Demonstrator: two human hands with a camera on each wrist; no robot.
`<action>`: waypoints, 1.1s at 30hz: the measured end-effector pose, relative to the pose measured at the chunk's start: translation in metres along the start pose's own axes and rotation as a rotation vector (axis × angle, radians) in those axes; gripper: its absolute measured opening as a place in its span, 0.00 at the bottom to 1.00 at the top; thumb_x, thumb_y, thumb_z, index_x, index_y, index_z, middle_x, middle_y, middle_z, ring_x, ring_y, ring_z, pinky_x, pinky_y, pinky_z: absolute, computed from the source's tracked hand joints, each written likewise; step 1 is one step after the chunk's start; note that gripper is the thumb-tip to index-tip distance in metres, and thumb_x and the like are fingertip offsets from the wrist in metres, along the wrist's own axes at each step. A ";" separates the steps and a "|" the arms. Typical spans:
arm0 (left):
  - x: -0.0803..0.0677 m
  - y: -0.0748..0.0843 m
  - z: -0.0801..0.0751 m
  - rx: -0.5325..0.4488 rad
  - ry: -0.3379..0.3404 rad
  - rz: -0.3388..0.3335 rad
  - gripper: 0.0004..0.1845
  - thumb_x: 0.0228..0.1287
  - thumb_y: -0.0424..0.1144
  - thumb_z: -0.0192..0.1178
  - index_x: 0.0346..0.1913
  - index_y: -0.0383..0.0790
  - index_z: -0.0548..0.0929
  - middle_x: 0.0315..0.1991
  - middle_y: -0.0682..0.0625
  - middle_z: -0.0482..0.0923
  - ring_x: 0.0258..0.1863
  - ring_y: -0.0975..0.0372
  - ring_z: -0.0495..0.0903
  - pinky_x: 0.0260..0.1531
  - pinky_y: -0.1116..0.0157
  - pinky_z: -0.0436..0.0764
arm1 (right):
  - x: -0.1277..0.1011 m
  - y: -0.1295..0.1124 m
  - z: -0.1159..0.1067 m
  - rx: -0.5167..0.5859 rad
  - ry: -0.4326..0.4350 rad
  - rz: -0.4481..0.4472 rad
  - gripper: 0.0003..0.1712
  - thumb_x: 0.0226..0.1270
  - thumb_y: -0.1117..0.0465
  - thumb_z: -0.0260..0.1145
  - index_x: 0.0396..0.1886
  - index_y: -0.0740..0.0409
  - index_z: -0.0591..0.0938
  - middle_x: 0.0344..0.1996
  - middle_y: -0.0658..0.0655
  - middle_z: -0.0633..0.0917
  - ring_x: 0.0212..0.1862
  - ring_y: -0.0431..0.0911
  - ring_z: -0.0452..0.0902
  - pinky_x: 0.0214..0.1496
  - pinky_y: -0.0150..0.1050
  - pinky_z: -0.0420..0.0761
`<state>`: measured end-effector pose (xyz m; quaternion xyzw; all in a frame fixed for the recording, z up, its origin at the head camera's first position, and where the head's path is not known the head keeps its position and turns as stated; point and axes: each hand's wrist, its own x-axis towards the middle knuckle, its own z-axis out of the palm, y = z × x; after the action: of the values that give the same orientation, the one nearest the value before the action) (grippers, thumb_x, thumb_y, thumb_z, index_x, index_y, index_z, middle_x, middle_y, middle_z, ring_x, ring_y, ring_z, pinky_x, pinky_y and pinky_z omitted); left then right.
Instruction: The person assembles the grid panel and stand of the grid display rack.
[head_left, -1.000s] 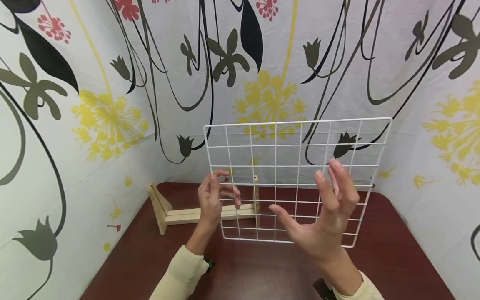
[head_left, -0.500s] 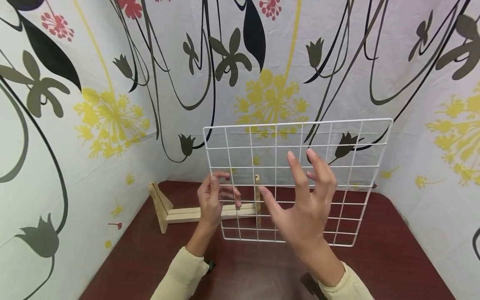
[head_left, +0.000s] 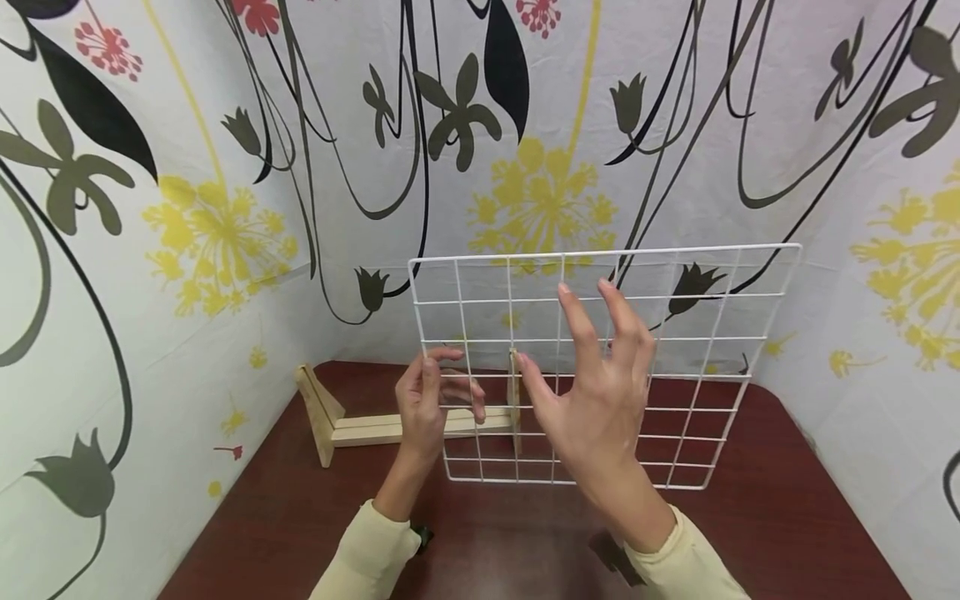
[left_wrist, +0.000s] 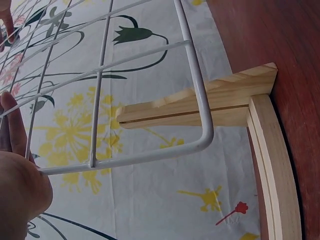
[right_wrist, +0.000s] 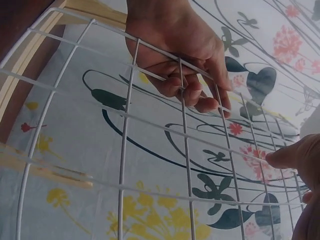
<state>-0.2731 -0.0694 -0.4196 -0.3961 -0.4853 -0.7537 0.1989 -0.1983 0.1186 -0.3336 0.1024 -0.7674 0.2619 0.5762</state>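
Observation:
A white wire grid panel (head_left: pixel 682 250) stands upright over the table, tilted slightly. My left hand (head_left: pixel 422 412) grips its left edge between thumb and fingers, some fingers reaching behind the wires. My right hand (head_left: pixel 600 408) is raised in front of the panel's middle, fingers spread and slightly bent, holding nothing. Whether its fingertips touch the wires I cannot tell. In the right wrist view, the left hand (right_wrist: pixel 175 40) curls around the grid's edge wire, while the right thumb (right_wrist: pixel 287 156) appears close to the wires. A rounded grid corner shows in the left wrist view.
A pale wooden stand (head_left: pixel 367 431) with two upright ends and a grooved crossbar sits on the dark red table (head_left: pixel 510 550), partly behind the grid. White flower-printed fabric (head_left: pixel 300 225) surrounds the table on the back and sides.
My right hand has moved left and a little upward in front of the grid. The panel's top edge has shifted slightly lower. My left hand keeps its hold on the left edge.

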 end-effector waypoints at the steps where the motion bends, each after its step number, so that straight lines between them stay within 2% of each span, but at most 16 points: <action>1: 0.000 0.000 0.001 0.003 0.001 0.004 0.27 0.90 0.45 0.35 0.55 0.19 0.73 0.26 0.42 0.88 0.15 0.56 0.87 0.14 0.52 0.85 | 0.001 0.000 0.000 -0.005 -0.003 0.005 0.45 0.57 0.49 0.80 0.76 0.41 0.75 0.77 0.62 0.70 0.68 0.66 0.69 0.58 0.61 0.77; 4: 0.001 0.000 0.005 0.007 -0.004 0.014 0.29 0.90 0.44 0.35 0.54 0.11 0.67 0.24 0.31 0.84 0.15 0.55 0.86 0.14 0.52 0.85 | 0.003 0.001 0.002 -0.022 -0.008 0.014 0.41 0.58 0.54 0.75 0.74 0.45 0.76 0.75 0.62 0.71 0.65 0.65 0.72 0.51 0.58 0.79; 8: 0.001 -0.001 0.007 0.008 -0.003 0.017 0.29 0.90 0.43 0.35 0.54 0.11 0.68 0.24 0.26 0.79 0.15 0.55 0.86 0.14 0.52 0.84 | 0.007 0.003 0.004 -0.031 -0.019 0.032 0.39 0.56 0.61 0.74 0.70 0.47 0.77 0.71 0.64 0.73 0.59 0.63 0.73 0.48 0.54 0.77; 15: -0.003 0.001 0.004 0.003 -0.010 0.032 0.28 0.90 0.41 0.33 0.54 0.12 0.70 0.24 0.30 0.82 0.15 0.56 0.86 0.14 0.54 0.85 | 0.009 0.001 0.001 -0.084 -0.113 0.074 0.41 0.54 0.63 0.78 0.68 0.39 0.77 0.65 0.61 0.74 0.55 0.60 0.73 0.37 0.53 0.78; 19: -0.005 0.002 0.003 0.005 -0.024 0.024 0.26 0.90 0.41 0.32 0.55 0.18 0.74 0.25 0.33 0.85 0.16 0.56 0.86 0.16 0.54 0.86 | 0.009 0.002 -0.001 -0.138 -0.142 0.079 0.39 0.56 0.65 0.77 0.67 0.38 0.77 0.63 0.60 0.75 0.51 0.60 0.74 0.30 0.52 0.78; 25: -0.005 0.000 0.003 -0.039 -0.060 0.047 0.31 0.90 0.42 0.26 0.54 0.11 0.68 0.30 0.41 0.91 0.16 0.56 0.87 0.15 0.54 0.85 | 0.010 0.008 -0.001 -0.172 -0.147 0.094 0.34 0.52 0.70 0.72 0.59 0.39 0.81 0.58 0.59 0.78 0.50 0.59 0.76 0.19 0.52 0.74; 27: -0.005 0.000 0.003 -0.062 -0.072 0.063 0.31 0.90 0.42 0.25 0.54 0.12 0.69 0.31 0.41 0.92 0.16 0.55 0.87 0.14 0.54 0.85 | 0.011 0.011 -0.001 -0.178 -0.151 0.091 0.33 0.50 0.71 0.71 0.56 0.41 0.82 0.55 0.59 0.78 0.49 0.60 0.77 0.17 0.51 0.72; 30: -0.005 -0.001 0.003 -0.075 -0.078 0.080 0.31 0.90 0.42 0.24 0.55 0.17 0.73 0.29 0.36 0.90 0.16 0.54 0.87 0.15 0.53 0.85 | 0.012 0.012 0.000 -0.176 -0.158 0.078 0.33 0.46 0.72 0.70 0.54 0.42 0.82 0.52 0.59 0.78 0.47 0.60 0.78 0.16 0.50 0.71; 33: -0.006 -0.001 0.003 -0.037 -0.056 0.077 0.30 0.90 0.39 0.24 0.52 0.18 0.74 0.25 0.30 0.86 0.15 0.54 0.86 0.15 0.54 0.85 | 0.013 0.013 0.002 -0.165 -0.173 0.060 0.32 0.46 0.72 0.70 0.53 0.43 0.82 0.50 0.59 0.77 0.46 0.60 0.79 0.17 0.51 0.72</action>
<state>-0.2687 -0.0675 -0.4244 -0.4392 -0.4613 -0.7427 0.2067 -0.2096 0.1306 -0.3253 0.0542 -0.8360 0.2052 0.5061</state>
